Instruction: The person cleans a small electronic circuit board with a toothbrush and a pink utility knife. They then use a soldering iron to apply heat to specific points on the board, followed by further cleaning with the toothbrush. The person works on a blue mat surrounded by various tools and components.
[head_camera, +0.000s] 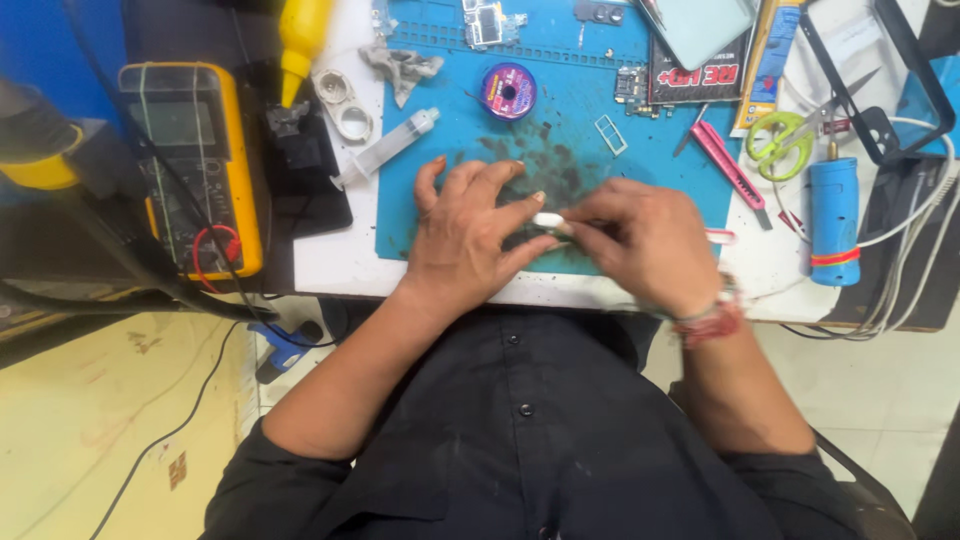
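Pretty cluttered repair bench here. The person's left hand (470, 225) is pressed palm-down on a blue work mat (560, 130), fingers spread out, with the forefinger and thumb closing on a small white piece (548, 220). The right hand (640, 240) comes in from the other side, fingers bunched together and pinching the same white piece, so it sits right between the two hands, low over the mat's near edge. What exactly the piece is can't be made out.

The mat is grubby, with dark smudges (545, 160) just past the fingertips. Further out from the left hand lies a clear syringe (390, 148), a crumpled grey wipe (402, 68) and a small purple spool (508, 90). Well off to the left-hand side, a yellow multimeter (190, 160) with red and black leads sits beside a black pad (310, 180).

Out beyond the right hand there's a pink utility knife (730, 162), green-handled scissors (790, 135), a blue cylinder tool (834, 220) and a bundle of white cables (915, 250). A small circuit board (632, 88) lies near the mat's far side.

The white tabletop (340, 260) ends just under the wrists. Below that is pale floor (120, 420) with a black cord trailing across it.
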